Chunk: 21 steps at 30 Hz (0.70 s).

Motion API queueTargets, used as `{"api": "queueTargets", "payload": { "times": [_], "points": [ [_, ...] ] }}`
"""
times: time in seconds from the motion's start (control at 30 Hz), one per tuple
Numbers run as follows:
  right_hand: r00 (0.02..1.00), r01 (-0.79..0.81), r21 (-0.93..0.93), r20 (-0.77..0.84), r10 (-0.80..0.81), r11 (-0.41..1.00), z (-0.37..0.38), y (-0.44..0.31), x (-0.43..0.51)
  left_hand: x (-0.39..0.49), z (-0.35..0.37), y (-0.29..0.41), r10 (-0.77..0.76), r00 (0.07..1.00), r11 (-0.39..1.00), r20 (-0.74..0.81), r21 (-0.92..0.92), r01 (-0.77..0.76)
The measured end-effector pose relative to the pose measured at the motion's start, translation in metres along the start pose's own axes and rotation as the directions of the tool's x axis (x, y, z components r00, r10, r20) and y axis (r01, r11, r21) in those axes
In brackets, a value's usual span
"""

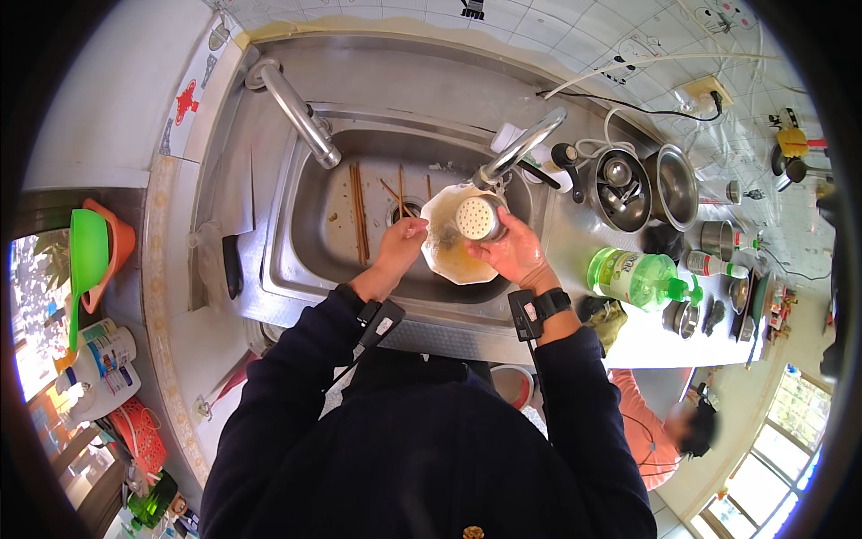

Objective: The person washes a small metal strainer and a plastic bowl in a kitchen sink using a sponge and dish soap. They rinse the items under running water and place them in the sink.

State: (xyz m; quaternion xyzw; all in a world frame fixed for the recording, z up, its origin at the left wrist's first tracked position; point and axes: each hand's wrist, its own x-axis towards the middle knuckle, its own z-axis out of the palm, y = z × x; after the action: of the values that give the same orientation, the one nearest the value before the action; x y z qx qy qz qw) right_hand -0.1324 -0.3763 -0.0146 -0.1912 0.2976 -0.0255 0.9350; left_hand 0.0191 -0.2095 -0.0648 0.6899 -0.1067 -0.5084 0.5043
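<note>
My right hand (pixel 517 252) is wrapped around a metal cylindrical container (pixel 477 219), its pale, perforated round end turned up toward me. The container is over a white, many-sided bowl (pixel 465 269) in the sink (pixel 323 263), close to the right faucet (pixel 525 145). Yellowish, cloudy liquid covers the bowl's inside. At the bowl's left rim, my left hand (pixel 397 246) has its fingers bunched; whether they grip the rim cannot be made out. Several wooden chopsticks (pixel 359 215) lie in the sink left of the bowl, some near the drain (pixel 404 210).
A second faucet (pixel 296 111) reaches over the sink's left side. Left of the sink lies a cleaver (pixel 232 202). To the right are a pan (pixel 619 191), a steel pot (pixel 671 187) and a green pump bottle (pixel 636 277). Another person (pixel 650 431) is at the lower right.
</note>
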Motion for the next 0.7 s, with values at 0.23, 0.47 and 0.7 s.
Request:
{"api": "queueTargets", "payload": {
  "times": [0.23,0.47,0.7],
  "points": [
    [0.982,-0.091,0.211,0.181,0.053,0.973,0.045,-0.001,0.012,-0.010,-0.003,0.018,0.020,1.000,0.984,-0.020,-0.174,-0.023],
    [0.998,-0.024,0.179,0.064,0.013,0.984,0.067,-0.001,0.018,-0.012,-0.010,0.040,0.270,0.960,0.910,-0.074,-0.305,-0.279],
    [0.991,0.137,0.105,0.000,-0.137,0.985,0.071,0.005,0.021,-0.020,0.013,0.070,0.653,0.757,0.742,0.012,0.191,-0.643]
  ]
}}
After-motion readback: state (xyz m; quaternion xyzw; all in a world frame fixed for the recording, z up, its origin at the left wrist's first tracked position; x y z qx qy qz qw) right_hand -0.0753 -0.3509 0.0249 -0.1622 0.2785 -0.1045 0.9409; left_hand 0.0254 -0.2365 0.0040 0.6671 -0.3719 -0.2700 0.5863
